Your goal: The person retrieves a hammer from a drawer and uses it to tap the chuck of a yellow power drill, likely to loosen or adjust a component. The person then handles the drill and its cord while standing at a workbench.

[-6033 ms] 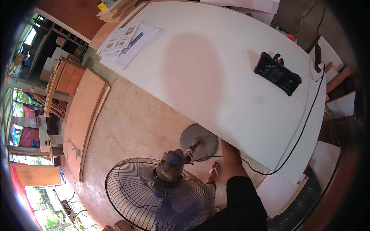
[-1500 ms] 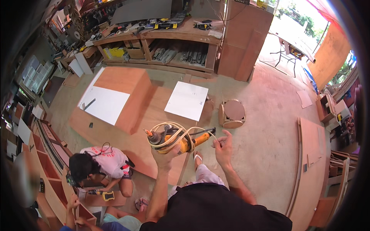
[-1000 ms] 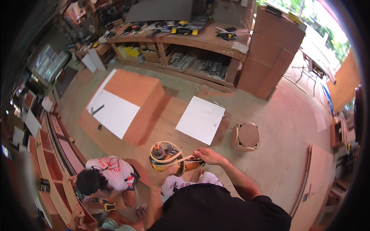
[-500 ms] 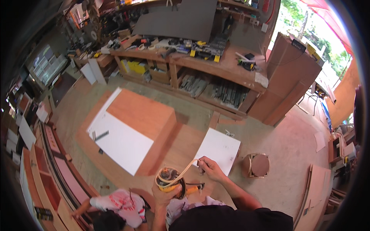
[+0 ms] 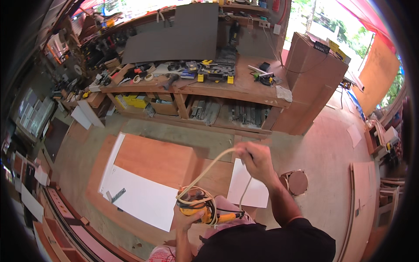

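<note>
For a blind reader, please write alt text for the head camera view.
The left hand holds a yellow power tool while the right hand lifts its pale cord. Below lie wooden boards on the floor; behind stands a cluttered workbench.

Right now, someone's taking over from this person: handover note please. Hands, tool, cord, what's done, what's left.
Left hand: grips the yellow power tool from below, close to the body.
Right hand: raised, pinching the pale cord, which arcs down to the tool.
Cord: several loops already lie wrapped around the tool body; one long strand is not yet wound, and a thinner length hangs below the right hand.
Around: a board, part brown and part white, lies on the floor ahead; a white sheet and a round stool sit to the right; a cluttered workbench stands beyond.
Left: the loose strand.
</note>
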A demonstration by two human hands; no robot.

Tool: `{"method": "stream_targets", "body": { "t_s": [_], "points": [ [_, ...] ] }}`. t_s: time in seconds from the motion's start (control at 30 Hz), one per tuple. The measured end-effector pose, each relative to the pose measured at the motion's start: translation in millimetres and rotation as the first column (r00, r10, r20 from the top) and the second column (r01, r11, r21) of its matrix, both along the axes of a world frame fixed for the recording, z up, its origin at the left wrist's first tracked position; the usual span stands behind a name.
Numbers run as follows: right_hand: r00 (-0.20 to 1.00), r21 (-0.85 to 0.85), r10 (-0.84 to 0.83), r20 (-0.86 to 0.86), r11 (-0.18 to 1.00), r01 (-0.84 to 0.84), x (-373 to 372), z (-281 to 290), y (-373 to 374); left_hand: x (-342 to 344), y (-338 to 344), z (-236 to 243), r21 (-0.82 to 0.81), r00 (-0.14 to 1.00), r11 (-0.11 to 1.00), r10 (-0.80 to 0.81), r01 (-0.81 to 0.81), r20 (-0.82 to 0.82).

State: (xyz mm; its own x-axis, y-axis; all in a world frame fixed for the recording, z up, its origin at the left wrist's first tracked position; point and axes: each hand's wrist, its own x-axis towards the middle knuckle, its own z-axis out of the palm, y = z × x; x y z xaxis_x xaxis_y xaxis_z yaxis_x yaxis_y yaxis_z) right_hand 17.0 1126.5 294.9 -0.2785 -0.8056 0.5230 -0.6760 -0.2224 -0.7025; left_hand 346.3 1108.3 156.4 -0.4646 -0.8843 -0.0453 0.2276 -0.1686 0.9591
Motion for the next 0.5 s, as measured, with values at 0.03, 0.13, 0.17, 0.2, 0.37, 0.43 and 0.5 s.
{"method": "stream_targets", "body": {
  "t_s": [0.03,0.13,0.17,0.2,0.37,0.43,0.5],
  "points": [
    [0.998,-0.038,-0.03,0.052,0.999,0.032,-5,2,-23,-7,-17,-1,-0.013,0.999,0.999,-0.041,0.041,0.0],
    [0.993,-0.081,-0.075,0.094,0.993,0.083,-49,-11,-96,-32,-69,19,-0.054,0.987,0.985,-0.162,0.162,-0.003],
    [0.993,-0.086,-0.079,0.091,0.993,0.086,-65,-21,-122,-43,-90,27,-0.039,0.99,0.99,-0.137,0.136,-0.015],
    [0.989,-0.066,-0.085,0.118,0.994,0.093,-79,-29,-145,-57,-108,34,-0.024,0.994,0.994,-0.107,0.106,-0.028],
    [0.959,0.003,-0.083,0.269,0.996,0.086,-160,-76,-258,-120,-229,20,-0.048,0.998,0.998,-0.045,0.043,-0.043],
    [0.948,0.216,-0.125,0.291,0.974,0.063,-191,-98,-290,-144,-285,4,-0.081,1.0,0.997,0.003,-0.002,0.016],
    [0.923,0.348,-0.114,0.367,0.937,-0.023,-217,-149,-291,-167,-321,3,0.006,0.998,0.998,0.063,-0.063,0.001]
  ]
}}
